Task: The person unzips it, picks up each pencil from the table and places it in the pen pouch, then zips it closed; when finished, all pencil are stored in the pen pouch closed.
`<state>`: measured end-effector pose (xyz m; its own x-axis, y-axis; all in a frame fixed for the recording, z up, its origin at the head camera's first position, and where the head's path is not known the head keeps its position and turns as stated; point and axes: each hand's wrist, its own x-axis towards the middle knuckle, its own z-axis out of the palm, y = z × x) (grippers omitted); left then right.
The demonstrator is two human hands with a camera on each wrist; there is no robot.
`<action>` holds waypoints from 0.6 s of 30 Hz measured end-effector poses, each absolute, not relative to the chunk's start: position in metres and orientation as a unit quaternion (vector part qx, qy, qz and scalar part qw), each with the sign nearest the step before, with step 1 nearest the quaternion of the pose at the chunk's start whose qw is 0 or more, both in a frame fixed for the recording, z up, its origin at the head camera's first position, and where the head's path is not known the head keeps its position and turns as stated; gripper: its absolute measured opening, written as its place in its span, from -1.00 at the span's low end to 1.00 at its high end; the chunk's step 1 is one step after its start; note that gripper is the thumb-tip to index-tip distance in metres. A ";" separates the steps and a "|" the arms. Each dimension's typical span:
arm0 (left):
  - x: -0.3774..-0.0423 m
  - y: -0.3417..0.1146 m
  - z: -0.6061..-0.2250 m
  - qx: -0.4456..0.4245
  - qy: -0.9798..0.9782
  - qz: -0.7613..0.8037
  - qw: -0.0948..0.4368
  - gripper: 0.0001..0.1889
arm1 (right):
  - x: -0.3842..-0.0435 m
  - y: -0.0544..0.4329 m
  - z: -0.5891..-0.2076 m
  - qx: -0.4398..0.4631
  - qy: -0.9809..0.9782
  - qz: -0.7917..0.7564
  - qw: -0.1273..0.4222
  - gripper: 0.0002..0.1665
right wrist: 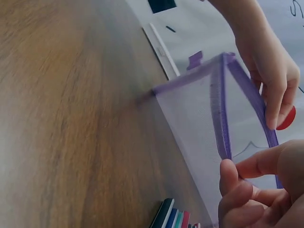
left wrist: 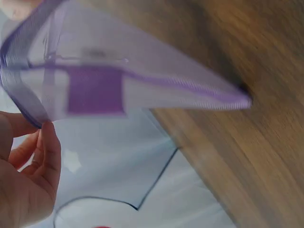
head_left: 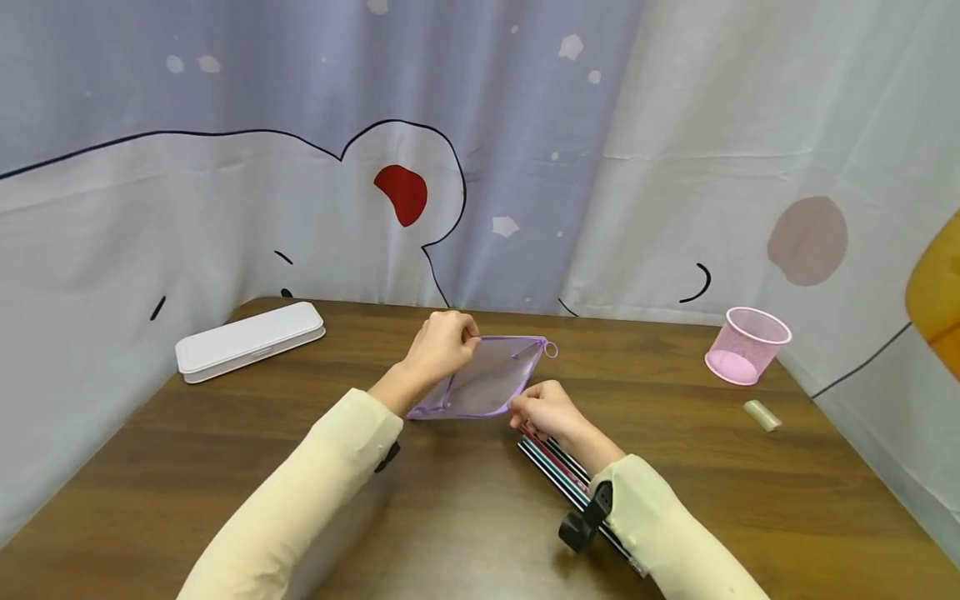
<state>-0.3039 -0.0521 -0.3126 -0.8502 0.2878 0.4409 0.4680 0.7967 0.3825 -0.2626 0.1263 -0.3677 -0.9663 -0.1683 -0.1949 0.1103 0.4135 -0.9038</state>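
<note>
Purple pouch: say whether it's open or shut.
Open: the right wrist view shows the pouch with its two edges apart, one held by the left hand, one by the right hand.

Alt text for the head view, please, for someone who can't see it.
A person's left hand and right hand pinch the edges of a translucent purple pouch above a wooden table. Pencil-like sticks lie partly beneath the right forearm. A white case sits back left; a pink mesh cup and small pale block are right.
</note>
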 end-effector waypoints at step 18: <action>-0.319 -0.097 -0.310 -0.136 -0.931 -0.301 0.154 -0.87 | -0.264 0.132 -0.370 -0.007 0.885 -0.462 0.048 -0.83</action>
